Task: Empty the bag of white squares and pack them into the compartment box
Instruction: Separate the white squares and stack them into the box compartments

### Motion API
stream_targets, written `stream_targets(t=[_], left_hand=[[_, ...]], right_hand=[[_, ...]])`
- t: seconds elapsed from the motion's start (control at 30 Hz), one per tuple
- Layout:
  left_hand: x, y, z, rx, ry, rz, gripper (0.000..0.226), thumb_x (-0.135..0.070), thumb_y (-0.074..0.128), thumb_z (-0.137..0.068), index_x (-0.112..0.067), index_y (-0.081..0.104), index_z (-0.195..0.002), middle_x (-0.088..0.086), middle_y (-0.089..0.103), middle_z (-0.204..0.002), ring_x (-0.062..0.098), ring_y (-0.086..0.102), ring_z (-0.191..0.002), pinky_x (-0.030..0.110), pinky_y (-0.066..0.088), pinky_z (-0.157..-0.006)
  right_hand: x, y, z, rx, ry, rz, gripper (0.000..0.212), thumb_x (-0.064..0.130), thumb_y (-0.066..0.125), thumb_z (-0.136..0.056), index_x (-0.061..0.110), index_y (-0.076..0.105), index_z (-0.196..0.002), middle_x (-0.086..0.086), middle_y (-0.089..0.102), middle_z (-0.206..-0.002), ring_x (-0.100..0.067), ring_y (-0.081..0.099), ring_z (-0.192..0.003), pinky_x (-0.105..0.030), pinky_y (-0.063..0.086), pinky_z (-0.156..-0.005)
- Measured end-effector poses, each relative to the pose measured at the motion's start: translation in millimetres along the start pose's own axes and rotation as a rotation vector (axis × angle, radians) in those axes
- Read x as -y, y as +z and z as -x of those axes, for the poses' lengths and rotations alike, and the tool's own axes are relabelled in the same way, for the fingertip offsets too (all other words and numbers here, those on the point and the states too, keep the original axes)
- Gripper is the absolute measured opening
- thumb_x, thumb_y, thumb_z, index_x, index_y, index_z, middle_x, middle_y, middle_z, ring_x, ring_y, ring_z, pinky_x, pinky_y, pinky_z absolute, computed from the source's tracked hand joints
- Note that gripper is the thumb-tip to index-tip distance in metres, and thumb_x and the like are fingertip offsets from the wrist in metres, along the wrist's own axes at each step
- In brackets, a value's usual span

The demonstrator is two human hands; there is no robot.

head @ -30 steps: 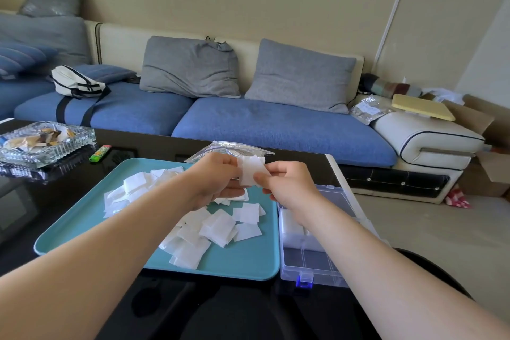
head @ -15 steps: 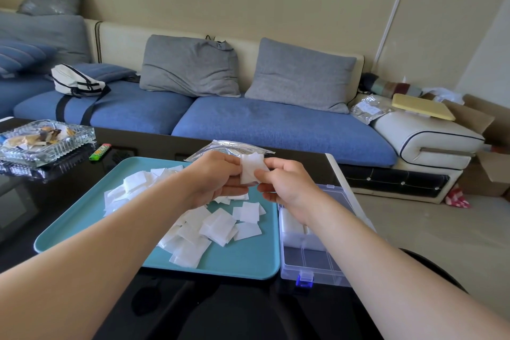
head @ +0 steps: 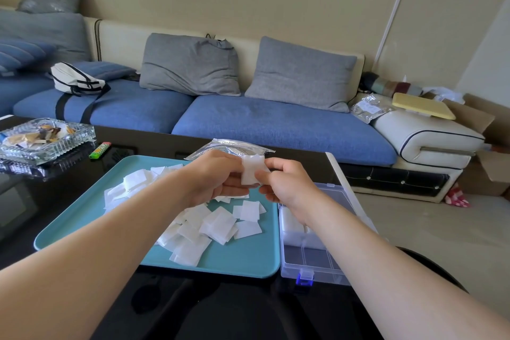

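Over a teal plastic tray (head: 248, 262) on a glossy black table (head: 154, 143), a person's left hand (head: 220, 176) and right hand (head: 287, 188) pinch a small stack of white squares (head: 252, 171) in curled fingers. Loose white squares (head: 218, 226) litter the tray beside the clear plastic compartment box (head: 311, 259). Evening the stack's edges first should help it drop cleanly into a compartment.
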State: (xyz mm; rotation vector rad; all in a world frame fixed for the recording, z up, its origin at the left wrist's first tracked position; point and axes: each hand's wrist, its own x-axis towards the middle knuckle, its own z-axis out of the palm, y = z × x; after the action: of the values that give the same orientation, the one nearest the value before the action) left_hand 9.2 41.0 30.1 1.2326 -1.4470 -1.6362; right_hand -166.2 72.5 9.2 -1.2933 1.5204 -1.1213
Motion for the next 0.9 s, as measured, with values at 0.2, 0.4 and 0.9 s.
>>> stream_targets(t=[0.2,0.4,0.9], left_hand=[[3,-3,2,0.024,0.075,-0.182,0.018,0.003,0.063,-0.098,-0.004,0.076,-0.109,0.014,0.077,-0.111,0.025,0.078,-0.101,0.043,0.062,-0.095],[6,-4,-4,-0.061,0.086,-0.230,0.021,0.005,0.058,-0.097,-0.001,0.075,-0.109,0.016,0.073,-0.117,0.028,0.078,-0.097,0.044,0.063,-0.091],[14,-7,-2,0.115,0.092,-0.462,0.027,0.003,0.058,-0.099,-0.008,0.073,-0.120,0.013,0.076,-0.115,0.024,0.078,-0.099,0.043,0.063,-0.092]], right_hand=[[2,-1,5,0.004,-0.065,0.065,0.023,0.012,0.069,-0.099,0.020,0.073,-0.120,-0.001,0.077,-0.095,-0.007,0.070,-0.064,-0.021,0.056,-0.061],[2,-2,9,-0.196,-0.093,0.077,0.005,0.009,0.080,-0.092,0.012,0.077,-0.090,-0.013,0.080,-0.084,-0.024,0.078,-0.065,-0.032,0.065,-0.061],[-2,-7,6,-0.028,-0.430,0.504,0.029,0.018,0.083,-0.090,0.023,0.073,-0.117,0.007,0.076,-0.087,-0.007,0.071,-0.078,-0.026,0.060,-0.078]])
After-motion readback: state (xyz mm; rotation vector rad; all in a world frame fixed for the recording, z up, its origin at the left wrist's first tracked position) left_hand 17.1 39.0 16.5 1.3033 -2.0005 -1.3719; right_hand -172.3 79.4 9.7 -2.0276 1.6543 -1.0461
